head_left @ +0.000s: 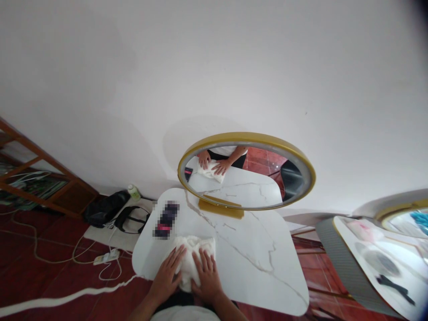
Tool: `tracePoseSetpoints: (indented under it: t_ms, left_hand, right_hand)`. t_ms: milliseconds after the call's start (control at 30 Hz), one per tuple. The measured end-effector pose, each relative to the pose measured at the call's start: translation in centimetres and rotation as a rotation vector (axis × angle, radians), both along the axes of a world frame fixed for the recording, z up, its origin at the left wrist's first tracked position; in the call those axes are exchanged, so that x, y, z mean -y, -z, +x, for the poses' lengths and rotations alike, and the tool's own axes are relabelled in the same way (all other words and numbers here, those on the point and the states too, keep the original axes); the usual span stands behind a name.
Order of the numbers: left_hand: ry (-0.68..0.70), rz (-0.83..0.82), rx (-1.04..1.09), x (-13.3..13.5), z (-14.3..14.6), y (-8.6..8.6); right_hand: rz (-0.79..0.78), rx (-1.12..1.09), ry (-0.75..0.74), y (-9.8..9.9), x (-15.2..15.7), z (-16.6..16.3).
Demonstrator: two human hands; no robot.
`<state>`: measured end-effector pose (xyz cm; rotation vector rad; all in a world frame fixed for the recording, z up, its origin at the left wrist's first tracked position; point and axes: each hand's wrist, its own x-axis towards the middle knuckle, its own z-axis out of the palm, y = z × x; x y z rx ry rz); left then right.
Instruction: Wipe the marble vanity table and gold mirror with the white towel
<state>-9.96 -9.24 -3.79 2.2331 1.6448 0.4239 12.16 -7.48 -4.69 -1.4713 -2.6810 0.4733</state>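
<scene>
A white cloth (pixel 194 252) lies bunched on the white marble table (pixel 254 258) near its front edge. My left hand (pixel 167 274) rests flat on the cloth's left side with the fingers stretched out. On the cloth's right side my right hand (pixel 207 274) lies flat as well, fingers apart. Both hands press down on the cloth side by side. A dark oblong object (pixel 166 219), blurred out, lies on the table just beyond my left hand.
A gold-rimmed oval mirror (pixel 246 170) stands at the table's back against the white wall, reflecting the hands and cloth. A black bag (pixel 105 207), a small bottle (pixel 134 192) and cables lie on the red floor at left. Another white table (pixel 374 258) stands at right.
</scene>
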Motion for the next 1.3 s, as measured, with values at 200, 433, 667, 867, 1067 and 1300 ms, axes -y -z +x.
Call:
tracePoseSetpoints:
  t_ms: [200, 433, 667, 867, 1067, 1300]
  left_hand:
    - [0.033, 0.099, -0.033, -3.7, -1.2, -0.3]
    - [-0.349, 0.146, -0.194, -12.8, -2.7, -2.2]
    - [-0.405, 0.073, -0.270, -18.8, -4.7, -2.1]
    - [-0.375, 0.078, -0.287, -17.7, -4.9, -1.7]
    - [-0.123, 0.175, -0.149, -11.0, -1.4, -1.1]
    - [0.091, 0.058, -0.047, -5.9, 2.6, -0.5]
  right_hand:
    - [-0.032, 0.000, 0.020, -0.2, -0.1, -0.3]
    - [-0.062, -0.025, 0.027, -2.3, -0.2, 0.2]
    - [-0.071, -0.038, 0.090, -3.7, -0.9, 1.4]
    - [-0.064, -0.021, 0.149, -2.1, -1.4, 1.7]
    - [-0.025, 0.002, 0.155, -0.3, -2.0, 1.2]
    - [0.001, -0.008, 0.174, -0.8, -4.1, 0.5]
